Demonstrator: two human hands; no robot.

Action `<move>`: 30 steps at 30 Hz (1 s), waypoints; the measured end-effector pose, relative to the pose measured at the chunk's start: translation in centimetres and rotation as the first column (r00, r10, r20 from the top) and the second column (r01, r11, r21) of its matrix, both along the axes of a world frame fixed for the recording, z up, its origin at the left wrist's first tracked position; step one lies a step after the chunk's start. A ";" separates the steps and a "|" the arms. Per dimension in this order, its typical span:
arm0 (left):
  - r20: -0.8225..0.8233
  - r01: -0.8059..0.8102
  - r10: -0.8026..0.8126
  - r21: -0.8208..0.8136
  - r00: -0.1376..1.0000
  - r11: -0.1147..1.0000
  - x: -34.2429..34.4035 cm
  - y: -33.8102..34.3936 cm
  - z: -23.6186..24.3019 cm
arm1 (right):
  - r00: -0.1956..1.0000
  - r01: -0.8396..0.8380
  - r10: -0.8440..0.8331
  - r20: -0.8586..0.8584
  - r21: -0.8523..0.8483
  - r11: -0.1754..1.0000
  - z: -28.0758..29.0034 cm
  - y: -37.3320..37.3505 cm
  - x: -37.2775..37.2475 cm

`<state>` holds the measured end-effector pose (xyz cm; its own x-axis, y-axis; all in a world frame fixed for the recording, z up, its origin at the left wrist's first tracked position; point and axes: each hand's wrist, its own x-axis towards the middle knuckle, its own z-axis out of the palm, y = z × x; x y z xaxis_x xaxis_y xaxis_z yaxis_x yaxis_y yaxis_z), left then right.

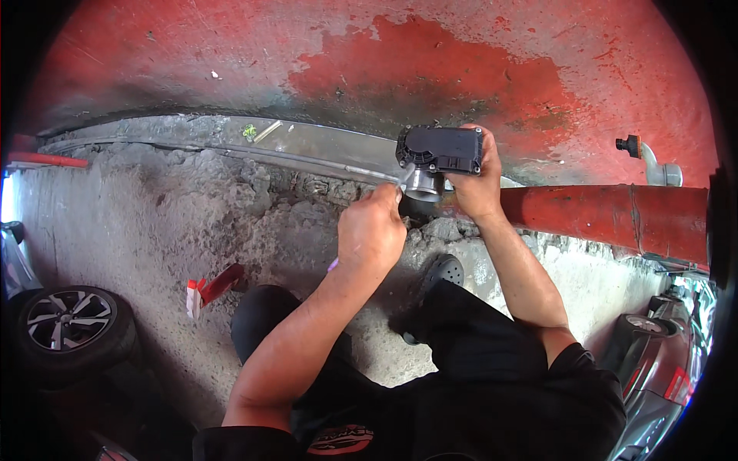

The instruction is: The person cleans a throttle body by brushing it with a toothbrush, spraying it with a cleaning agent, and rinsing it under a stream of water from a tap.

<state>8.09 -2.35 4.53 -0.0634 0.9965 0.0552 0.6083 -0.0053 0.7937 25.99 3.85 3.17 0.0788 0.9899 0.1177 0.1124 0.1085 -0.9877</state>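
My right hand (484,180) grips a throttle body by its black plastic housing (442,150), fingers wrapped round the right end. Below the housing, the throttle body's round silver metal bore (423,185) points downward. My left hand (375,227) is closed in a pinch right beside the bore. A thin, light-coloured piece shows at its fingertips against the metal; its kind is too small to tell. Both hands are held over the foot of the red wall, above broken concrete.
A thick red pipe (607,219) runs to the right; above it stands a metal elbow (657,169) with a black end. A pale stick (267,131) and a green scrap (249,132) lie on the ledge. Left are a red-and-white object (207,290) and a car wheel (71,319); right, a car (653,369).
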 end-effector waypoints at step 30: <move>0.892 0.435 0.140 -0.341 0.431 0.833 -0.1 6.7 -1.8 | 0.981 -0.016 -0.051 -0.185 -0.342 0.940 0.7 1.0 0.3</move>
